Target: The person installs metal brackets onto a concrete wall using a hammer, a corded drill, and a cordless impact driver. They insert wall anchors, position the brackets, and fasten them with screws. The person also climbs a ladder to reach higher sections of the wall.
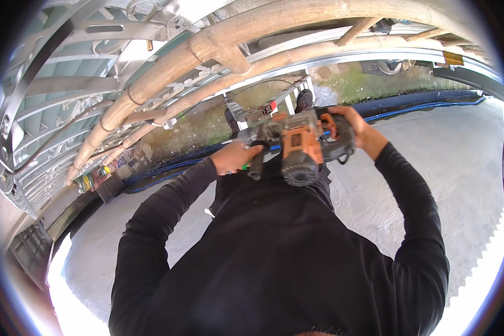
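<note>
An orange and dark grey rotary hammer drill (300,141) lies crosswise in front of my body, its round motor end toward me. My right hand (357,127) is wrapped round the rear handle at the tool's right end. At the other end, my left hand (236,157) is closed at the front of the drill, beside the black side handle (256,163). The fingers of the left hand are partly hidden, as is the drill's tip. Beyond the drill show parts of a metal ladder (290,104), with my shoes (304,98) on it.
Thick bamboo poles (168,70) cross the upper view, close beyond the drill. Metal framing (78,84) fills the upper left. Far below are a blue hose (425,105) along a dark gutter, mossy ground (353,84) and a pale concrete surface (431,151).
</note>
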Demonstrator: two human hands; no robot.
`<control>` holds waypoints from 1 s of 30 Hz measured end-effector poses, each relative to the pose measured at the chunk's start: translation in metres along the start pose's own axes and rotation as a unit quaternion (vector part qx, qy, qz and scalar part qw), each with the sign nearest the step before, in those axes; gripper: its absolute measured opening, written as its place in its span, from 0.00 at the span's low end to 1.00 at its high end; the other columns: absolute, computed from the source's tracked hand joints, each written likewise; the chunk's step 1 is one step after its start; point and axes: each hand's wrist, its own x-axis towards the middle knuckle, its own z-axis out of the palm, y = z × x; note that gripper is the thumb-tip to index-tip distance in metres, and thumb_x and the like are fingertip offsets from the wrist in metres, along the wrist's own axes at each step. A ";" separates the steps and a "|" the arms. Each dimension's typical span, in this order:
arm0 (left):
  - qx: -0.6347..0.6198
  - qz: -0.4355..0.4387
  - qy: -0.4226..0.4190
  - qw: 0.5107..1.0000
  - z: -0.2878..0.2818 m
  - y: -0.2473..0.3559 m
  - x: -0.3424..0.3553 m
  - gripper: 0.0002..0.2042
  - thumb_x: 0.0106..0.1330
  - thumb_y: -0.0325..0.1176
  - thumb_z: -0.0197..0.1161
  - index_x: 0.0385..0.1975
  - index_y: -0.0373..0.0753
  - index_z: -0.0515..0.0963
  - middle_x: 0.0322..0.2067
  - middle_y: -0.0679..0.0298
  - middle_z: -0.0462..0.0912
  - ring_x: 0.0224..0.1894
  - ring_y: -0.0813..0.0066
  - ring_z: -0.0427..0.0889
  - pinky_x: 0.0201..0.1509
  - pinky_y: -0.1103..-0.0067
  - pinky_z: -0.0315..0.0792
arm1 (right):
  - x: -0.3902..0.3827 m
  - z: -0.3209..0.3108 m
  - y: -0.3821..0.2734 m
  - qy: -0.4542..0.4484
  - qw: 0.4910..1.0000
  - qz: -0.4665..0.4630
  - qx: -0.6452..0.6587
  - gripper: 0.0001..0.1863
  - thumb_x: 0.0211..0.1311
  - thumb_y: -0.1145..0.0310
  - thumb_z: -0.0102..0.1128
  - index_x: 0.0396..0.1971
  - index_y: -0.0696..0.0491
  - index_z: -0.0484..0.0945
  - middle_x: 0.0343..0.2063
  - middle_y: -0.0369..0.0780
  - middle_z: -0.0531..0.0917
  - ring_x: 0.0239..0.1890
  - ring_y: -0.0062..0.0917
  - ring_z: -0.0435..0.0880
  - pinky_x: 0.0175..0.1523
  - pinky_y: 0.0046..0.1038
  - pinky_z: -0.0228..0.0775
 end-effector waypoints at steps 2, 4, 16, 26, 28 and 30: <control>-0.019 -0.021 0.007 1.000 -0.019 -0.023 0.004 0.31 0.73 0.61 0.62 0.21 0.36 0.77 0.16 0.67 0.74 0.12 0.78 0.68 0.14 0.77 0.59 | 0.039 0.009 0.018 -0.027 0.999 0.017 0.019 0.16 0.77 0.57 0.53 0.40 0.57 0.77 0.29 0.39 0.83 0.22 0.20 0.81 0.27 0.20 0.78; 0.026 -0.062 -0.011 0.998 -0.040 -0.039 0.010 0.30 0.73 0.61 0.61 0.22 0.37 0.78 0.17 0.67 0.75 0.13 0.78 0.68 0.14 0.78 0.59 | 0.075 0.017 0.033 -0.026 0.998 0.045 0.044 0.16 0.77 0.57 0.53 0.44 0.57 0.78 0.27 0.38 0.83 0.23 0.24 0.82 0.29 0.26 0.81; 0.148 -0.132 -0.059 0.978 -0.060 -0.083 0.053 0.32 0.73 0.65 0.59 0.20 0.39 0.75 0.15 0.68 0.71 0.12 0.79 0.66 0.13 0.76 0.55 | 0.156 -0.002 0.082 0.035 0.990 0.116 0.067 0.16 0.74 0.59 0.56 0.47 0.57 0.80 0.26 0.39 0.84 0.22 0.26 0.83 0.32 0.26 0.84; -0.027 -0.184 -0.027 0.982 -0.088 -0.077 0.115 0.29 0.71 0.63 0.62 0.22 0.40 0.73 0.14 0.70 0.68 0.10 0.81 0.60 0.11 0.79 0.51 | 0.245 -0.055 0.062 0.038 0.986 0.156 0.037 0.14 0.68 0.57 0.55 0.34 0.52 0.84 0.28 0.39 0.90 0.23 0.31 0.87 0.28 0.36 0.81; -0.049 -0.168 0.009 0.984 -0.086 -0.077 0.109 0.28 0.73 0.60 0.61 0.23 0.40 0.74 0.16 0.70 0.69 0.12 0.82 0.61 0.12 0.82 0.50 | 0.245 -0.054 0.054 0.077 0.983 0.163 -0.027 0.15 0.66 0.54 0.55 0.33 0.47 0.85 0.25 0.35 0.87 0.19 0.26 0.82 0.22 0.31 0.71; -0.144 -0.175 0.027 0.974 -0.080 -0.080 0.103 0.26 0.75 0.58 0.59 0.27 0.39 0.78 0.18 0.71 0.70 0.13 0.84 0.62 0.12 0.83 0.50 | 0.239 -0.049 0.044 0.124 0.969 0.170 -0.129 0.16 0.66 0.51 0.54 0.33 0.42 0.88 0.18 0.29 0.80 0.14 0.20 0.71 0.18 0.27 0.60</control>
